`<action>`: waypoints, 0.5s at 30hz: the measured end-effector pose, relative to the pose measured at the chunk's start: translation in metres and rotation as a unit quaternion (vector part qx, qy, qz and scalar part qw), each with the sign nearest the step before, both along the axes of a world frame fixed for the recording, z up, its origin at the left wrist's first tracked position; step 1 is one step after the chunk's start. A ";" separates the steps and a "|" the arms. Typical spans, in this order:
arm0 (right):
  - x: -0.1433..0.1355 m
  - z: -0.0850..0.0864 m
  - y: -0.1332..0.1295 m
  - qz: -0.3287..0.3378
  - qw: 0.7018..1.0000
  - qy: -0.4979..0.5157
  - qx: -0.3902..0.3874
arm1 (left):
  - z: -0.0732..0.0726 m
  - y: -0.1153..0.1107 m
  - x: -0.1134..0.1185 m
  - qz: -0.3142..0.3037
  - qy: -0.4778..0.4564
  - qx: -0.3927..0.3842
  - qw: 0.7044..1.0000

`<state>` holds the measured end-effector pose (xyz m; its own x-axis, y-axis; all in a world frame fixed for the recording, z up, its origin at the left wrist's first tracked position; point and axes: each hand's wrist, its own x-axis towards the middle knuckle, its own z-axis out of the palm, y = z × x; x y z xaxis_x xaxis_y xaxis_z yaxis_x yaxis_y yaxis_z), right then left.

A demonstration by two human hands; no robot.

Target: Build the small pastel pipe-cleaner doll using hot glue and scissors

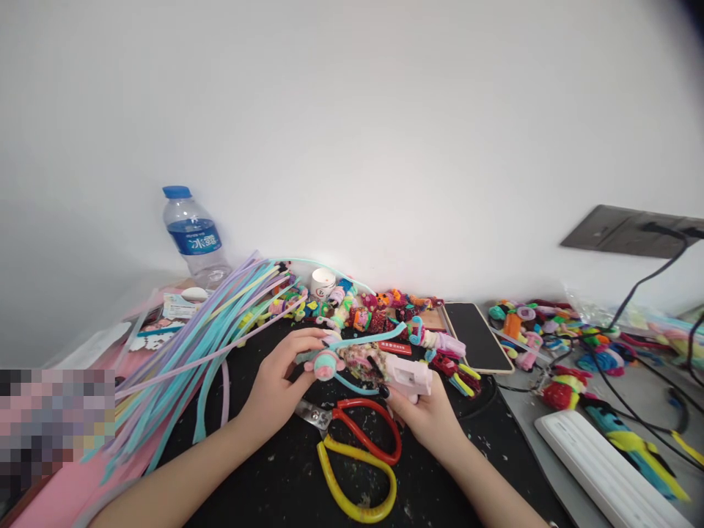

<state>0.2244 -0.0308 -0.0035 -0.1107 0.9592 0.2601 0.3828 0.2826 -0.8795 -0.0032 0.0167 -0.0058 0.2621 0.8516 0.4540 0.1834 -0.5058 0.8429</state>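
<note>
Between its thumb and fingers, my left hand pinches a small pipe-cleaner figure with a mint and pink round part. Light blue pipe-cleaner lengths stick out from it to the right. My right hand is closed around a pale pink hot glue gun. Its front end is crusted with brownish fluff and points left, close to the figure; whether they touch I cannot tell. Below both hands, scissors with one red and one yellow handle loop lie on the black mat.
Long pastel pipe cleaners spread across the left side beside a water bottle. Finished pipe-cleaner pieces and a tablet-like panel lie behind. At right are a white power strip, black cables and a wall socket.
</note>
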 end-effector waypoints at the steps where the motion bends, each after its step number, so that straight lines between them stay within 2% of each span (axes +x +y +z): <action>1: 0.000 0.000 0.000 -0.001 1.000 -0.002 0.000 | 0.000 0.000 0.000 0.001 0.003 0.003 1.000; 15: 0.000 0.000 0.002 0.001 1.000 -0.012 -0.022 | -0.001 0.000 -0.001 0.009 0.015 0.020 1.000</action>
<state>0.2245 -0.0292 -0.0039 -0.1194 0.9692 0.2156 0.4037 0.2458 -0.8813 -0.0037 0.0164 -0.0066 0.2616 0.8379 0.4790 0.2181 -0.5348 0.8164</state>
